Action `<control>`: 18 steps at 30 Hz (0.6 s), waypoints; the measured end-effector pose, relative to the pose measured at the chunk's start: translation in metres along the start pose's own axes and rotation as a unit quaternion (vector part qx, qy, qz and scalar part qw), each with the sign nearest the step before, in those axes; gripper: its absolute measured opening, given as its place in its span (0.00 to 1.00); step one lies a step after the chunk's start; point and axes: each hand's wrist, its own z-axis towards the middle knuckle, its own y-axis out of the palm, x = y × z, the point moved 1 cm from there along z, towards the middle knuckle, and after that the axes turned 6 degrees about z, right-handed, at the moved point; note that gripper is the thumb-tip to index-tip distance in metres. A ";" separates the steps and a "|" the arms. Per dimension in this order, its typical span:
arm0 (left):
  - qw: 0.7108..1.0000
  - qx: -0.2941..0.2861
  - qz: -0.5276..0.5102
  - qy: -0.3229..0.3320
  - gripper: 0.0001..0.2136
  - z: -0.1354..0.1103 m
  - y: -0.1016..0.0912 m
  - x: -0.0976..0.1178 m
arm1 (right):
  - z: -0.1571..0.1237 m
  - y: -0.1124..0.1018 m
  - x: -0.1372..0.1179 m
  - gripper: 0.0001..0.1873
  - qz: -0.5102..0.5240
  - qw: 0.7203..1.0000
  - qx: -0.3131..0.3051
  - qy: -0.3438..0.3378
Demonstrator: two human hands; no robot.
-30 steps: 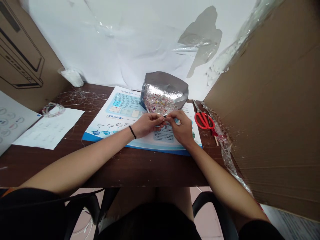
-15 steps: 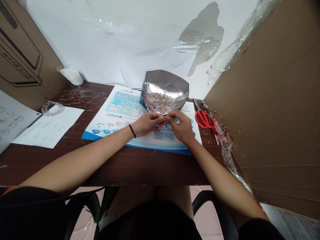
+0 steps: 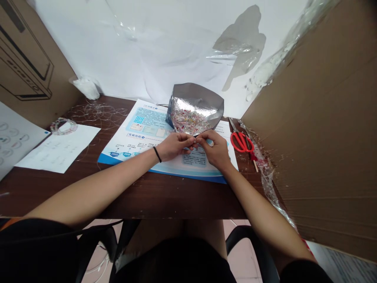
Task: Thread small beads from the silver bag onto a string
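Note:
My left hand [image 3: 176, 146] and my right hand [image 3: 215, 148] meet fingertip to fingertip over a printed blue and white sheet [image 3: 141, 151]. Both are closed in a pinch. Whatever lies between the fingers is too small to make out. Just beyond them stands an open silvery bag [image 3: 200, 98], its inside facing me. Many small beads [image 3: 190, 121] in white, clear, red and yellow lie in it. A black band circles my left wrist.
Red-handled scissors [image 3: 242, 141] lie right of the sheet, beside crumpled clear plastic [image 3: 266, 188]. At left are a beaded ring [image 3: 63, 126] on white paper [image 3: 61, 153] and tangled clear thread [image 3: 98, 112]. Cardboard walls [image 3: 324, 129] flank the dark table [image 3: 165, 200].
The whole view has shifted very slightly. My hands keep the same pinched pose at the same spot before the bag; nothing else has visibly moved.

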 end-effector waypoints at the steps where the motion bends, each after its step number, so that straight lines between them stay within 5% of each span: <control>1: 1.000 0.001 0.004 -0.001 0.08 0.000 0.000 0.000 | 0.000 0.000 0.000 0.05 -0.001 1.000 -0.002 -0.002; 18: 1.000 0.026 -0.012 -0.001 0.07 -0.001 0.002 0.003 | 0.000 0.001 -0.001 0.03 -0.016 1.000 -0.013 -0.004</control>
